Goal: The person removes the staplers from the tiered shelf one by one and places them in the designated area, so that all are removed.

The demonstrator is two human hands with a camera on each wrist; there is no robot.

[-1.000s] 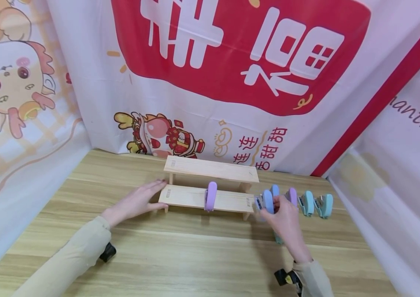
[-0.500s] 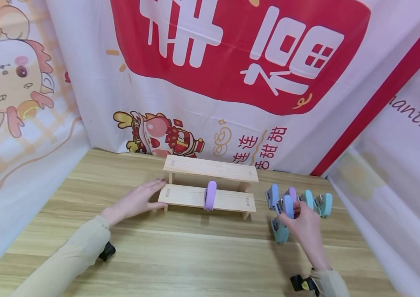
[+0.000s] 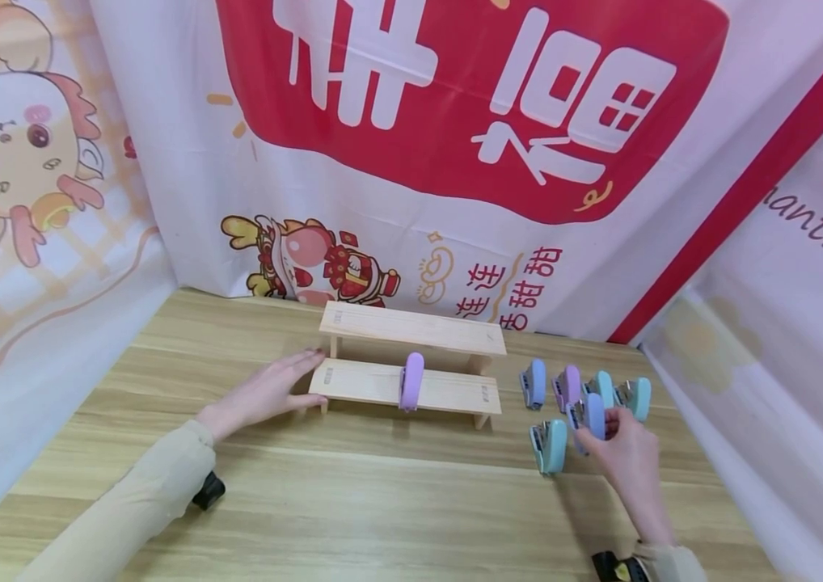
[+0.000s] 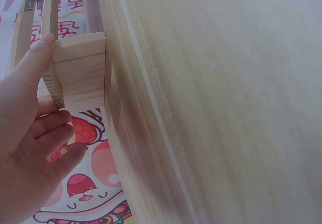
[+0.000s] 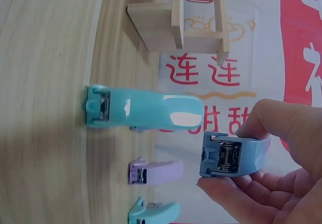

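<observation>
In the head view, my right hand (image 3: 630, 457) pinches a blue stapler (image 3: 589, 414) between thumb and fingers, above the table on the right. The right wrist view shows that stapler's metal end between the fingertips. My left hand (image 3: 269, 394) holds the left end of a two-step wooden shelf (image 3: 360, 385); in the left wrist view, the thumb (image 4: 37, 58) presses the board's edge, with fingers on its far side. A purple stapler (image 3: 412, 381) stands across the lower step's middle. Left of the held stapler, a teal stapler (image 3: 553, 446) stands on the table.
Behind the right hand stands a row of staplers: a blue one (image 3: 535, 383), a purple one (image 3: 567, 386), a teal one (image 3: 604, 386) and another teal one (image 3: 639, 398). A printed cloth (image 3: 426, 178) hangs behind the wood-grain table (image 3: 353, 517).
My right hand has carried the blue stapler rightward and slightly toward me, away from the shelf's right end, uncovering the teal stapler in front. The left hand has stayed at the shelf.
</observation>
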